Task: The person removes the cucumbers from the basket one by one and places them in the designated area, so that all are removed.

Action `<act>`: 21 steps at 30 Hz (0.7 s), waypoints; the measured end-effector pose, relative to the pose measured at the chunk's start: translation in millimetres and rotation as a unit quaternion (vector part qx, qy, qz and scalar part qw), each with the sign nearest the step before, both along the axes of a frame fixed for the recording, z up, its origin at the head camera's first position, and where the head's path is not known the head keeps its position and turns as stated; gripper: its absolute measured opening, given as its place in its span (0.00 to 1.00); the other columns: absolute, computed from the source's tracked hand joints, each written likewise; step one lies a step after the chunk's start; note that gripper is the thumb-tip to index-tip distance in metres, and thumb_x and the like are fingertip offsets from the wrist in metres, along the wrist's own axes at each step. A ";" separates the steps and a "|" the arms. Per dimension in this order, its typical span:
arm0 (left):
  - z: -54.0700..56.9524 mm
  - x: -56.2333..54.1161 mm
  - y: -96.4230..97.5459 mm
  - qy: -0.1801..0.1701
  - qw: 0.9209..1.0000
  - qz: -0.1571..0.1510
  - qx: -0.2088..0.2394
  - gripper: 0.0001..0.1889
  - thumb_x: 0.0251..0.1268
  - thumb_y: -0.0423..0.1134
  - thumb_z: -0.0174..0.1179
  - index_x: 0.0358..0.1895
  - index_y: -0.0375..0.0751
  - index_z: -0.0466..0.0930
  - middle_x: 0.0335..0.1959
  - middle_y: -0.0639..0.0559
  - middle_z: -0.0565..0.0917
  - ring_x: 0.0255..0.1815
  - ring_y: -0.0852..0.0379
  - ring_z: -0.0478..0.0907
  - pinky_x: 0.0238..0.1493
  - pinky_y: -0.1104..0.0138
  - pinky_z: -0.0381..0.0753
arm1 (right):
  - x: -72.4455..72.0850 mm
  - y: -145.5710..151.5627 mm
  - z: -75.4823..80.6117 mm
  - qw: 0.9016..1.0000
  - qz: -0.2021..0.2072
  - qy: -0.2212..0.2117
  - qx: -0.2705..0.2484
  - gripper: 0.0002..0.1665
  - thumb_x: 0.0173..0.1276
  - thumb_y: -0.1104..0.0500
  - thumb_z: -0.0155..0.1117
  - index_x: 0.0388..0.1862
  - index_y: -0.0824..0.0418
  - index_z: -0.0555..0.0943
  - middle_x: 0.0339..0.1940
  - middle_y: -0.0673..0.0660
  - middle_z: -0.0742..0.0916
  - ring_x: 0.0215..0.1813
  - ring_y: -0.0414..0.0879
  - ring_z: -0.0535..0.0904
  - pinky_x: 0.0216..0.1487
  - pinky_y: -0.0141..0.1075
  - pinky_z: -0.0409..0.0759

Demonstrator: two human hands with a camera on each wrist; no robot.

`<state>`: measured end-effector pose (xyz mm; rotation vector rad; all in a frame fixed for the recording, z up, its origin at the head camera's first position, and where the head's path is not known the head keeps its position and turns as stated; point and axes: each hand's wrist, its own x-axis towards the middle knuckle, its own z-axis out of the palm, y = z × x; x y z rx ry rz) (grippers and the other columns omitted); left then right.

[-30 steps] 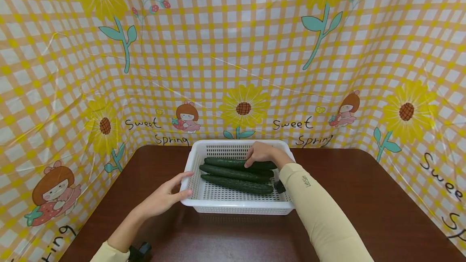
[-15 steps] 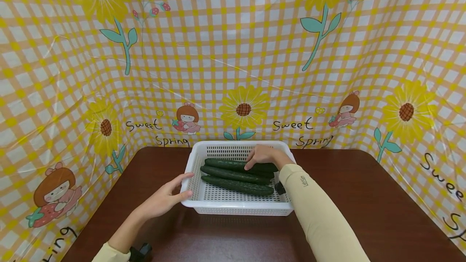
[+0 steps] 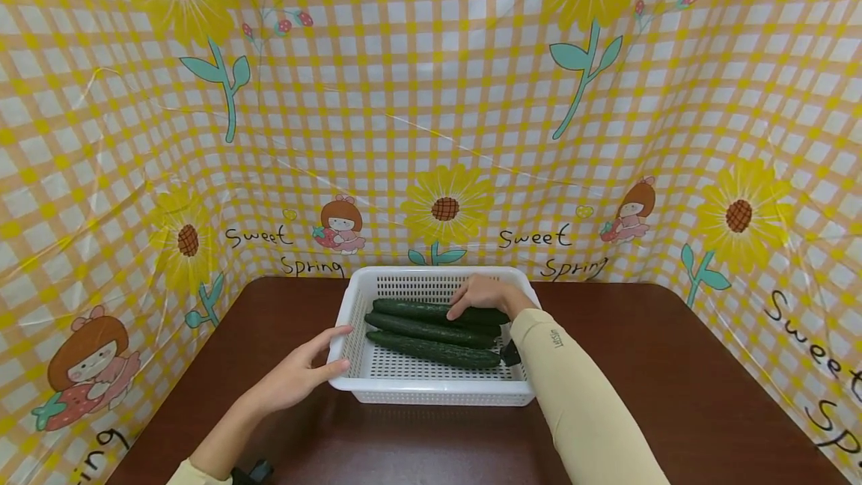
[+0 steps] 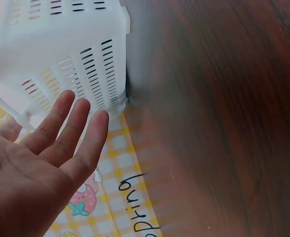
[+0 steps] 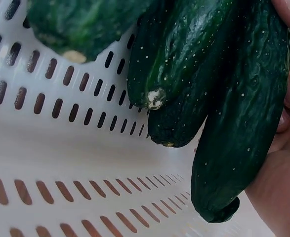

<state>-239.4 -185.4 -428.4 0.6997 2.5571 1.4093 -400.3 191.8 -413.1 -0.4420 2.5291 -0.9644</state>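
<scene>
Dark green cucumbers (image 3: 431,350) lie side by side in a white perforated basket (image 3: 444,388). My right hand (image 3: 481,296) reaches in from the right and grips the rearmost cucumber (image 3: 411,309). In the right wrist view, that hand (image 5: 285,133) curls round the side of one cucumber (image 5: 238,118), while others hang close beside it. At the basket's left rim, my left hand (image 3: 296,373) touches with thumb and forefinger. The left wrist view has this hand (image 4: 46,158) with several fingers extended beside the slotted outer wall.
The basket stands on a dark brown table (image 3: 606,365). A checked cloth (image 3: 431,126) with sunflowers and cartoon figures hangs behind and on both sides. A black strap device (image 3: 252,471) sits on my left wrist.
The whole head view has shifted slightly, with the scene a little lower and further left. Both hands keep their places on the basket and the cucumber.
</scene>
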 end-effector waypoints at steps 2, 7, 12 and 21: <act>0.0 1.0 -1.7 0.004 1.000 0.007 0.003 0.32 0.74 0.48 0.60 0.77 0.49 0.62 0.76 0.44 0.66 0.72 0.43 0.64 0.64 0.45 0.69 | -1.1 -2.6 -0.3 1.000 0.004 0.002 0.000 0.24 0.57 0.50 0.78 0.51 0.58 0.89 0.64 0.57 0.84 0.68 0.57 0.75 0.68 0.51 0.72; -0.9 1.3 -2.0 0.012 1.000 -0.004 0.009 0.31 0.75 0.47 0.59 0.77 0.47 0.62 0.75 0.41 0.66 0.71 0.42 0.65 0.61 0.46 0.70 | -1.4 -3.9 2.0 1.000 -0.001 -0.004 0.008 0.23 0.57 0.52 0.78 0.51 0.59 0.89 0.64 0.58 0.83 0.69 0.57 0.73 0.69 0.52 0.70; -1.3 2.7 -6.3 0.019 1.000 0.012 0.004 0.31 0.75 0.47 0.59 0.76 0.47 0.63 0.75 0.43 0.67 0.71 0.44 0.65 0.63 0.46 0.69 | -3.0 -8.7 3.4 1.000 0.001 -0.014 -0.002 0.24 0.57 0.53 0.78 0.52 0.59 0.88 0.64 0.57 0.83 0.71 0.57 0.71 0.72 0.53 0.65; -5.5 -2.8 -3.0 0.012 1.000 0.010 0.010 0.30 0.75 0.46 0.59 0.77 0.49 0.63 0.75 0.47 0.67 0.72 0.45 0.65 0.66 0.46 0.68 | -2.8 -0.4 3.4 0.999 0.001 -0.036 -0.008 0.21 0.59 0.54 0.76 0.51 0.60 0.88 0.67 0.59 0.80 0.72 0.59 0.70 0.71 0.54 0.67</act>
